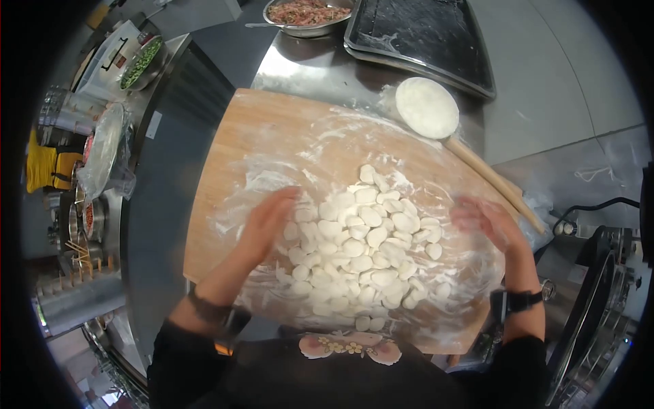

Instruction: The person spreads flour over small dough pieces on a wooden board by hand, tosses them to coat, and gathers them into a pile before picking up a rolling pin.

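A wide pile of small, flattened dough pieces, dusted with flour, lies on the wooden board. At the pile's left edge is my left hand, fingers stretched forward, with nothing seen in it. My right hand hovers near the board's right side, apart from the pile. Its fingers are somewhat blurred but spread, and it looks unoccupied. Loose flour is smeared over the board around both hands.
Beyond the board stand a bowl of flour, a rolling pin, stacked black trays and a bowl of meat filling with a spoon. A left counter holds a bowl of chopped greens and other containers.
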`<state>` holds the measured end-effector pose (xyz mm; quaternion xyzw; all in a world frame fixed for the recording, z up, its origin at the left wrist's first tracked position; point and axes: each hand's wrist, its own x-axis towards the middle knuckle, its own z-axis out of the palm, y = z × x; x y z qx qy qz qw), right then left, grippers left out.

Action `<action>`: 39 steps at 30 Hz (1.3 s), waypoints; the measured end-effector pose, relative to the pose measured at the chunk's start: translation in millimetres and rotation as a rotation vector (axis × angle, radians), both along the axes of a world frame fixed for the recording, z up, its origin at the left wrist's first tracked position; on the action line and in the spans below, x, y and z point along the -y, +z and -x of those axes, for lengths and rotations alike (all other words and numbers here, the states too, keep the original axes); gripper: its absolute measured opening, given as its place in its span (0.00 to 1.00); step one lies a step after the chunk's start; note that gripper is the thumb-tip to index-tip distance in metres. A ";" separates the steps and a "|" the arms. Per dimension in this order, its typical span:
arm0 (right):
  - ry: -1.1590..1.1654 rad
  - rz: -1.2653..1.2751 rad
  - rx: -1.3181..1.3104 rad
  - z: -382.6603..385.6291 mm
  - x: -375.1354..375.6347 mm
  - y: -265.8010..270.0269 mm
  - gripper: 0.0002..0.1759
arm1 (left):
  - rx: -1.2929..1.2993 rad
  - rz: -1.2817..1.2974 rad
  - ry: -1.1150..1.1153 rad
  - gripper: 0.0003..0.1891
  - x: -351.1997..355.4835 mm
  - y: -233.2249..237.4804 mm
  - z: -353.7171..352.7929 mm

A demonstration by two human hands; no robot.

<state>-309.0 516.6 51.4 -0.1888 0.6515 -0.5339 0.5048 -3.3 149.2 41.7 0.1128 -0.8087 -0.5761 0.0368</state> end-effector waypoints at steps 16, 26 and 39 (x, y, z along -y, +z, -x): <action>-0.025 0.325 0.868 -120.3 90.1 -21.6 0.35 | 0.408 -1.063 -0.010 0.37 -51.8 23.7 32.2; -0.222 0.108 0.281 -71.5 84.1 42.8 0.29 | 0.269 -0.751 -0.083 0.34 -24.1 51.2 98.8; 0.166 -0.101 -1.054 -73.3 204.8 -25.4 0.27 | -0.068 0.417 0.155 0.22 4.9 -33.7 40.1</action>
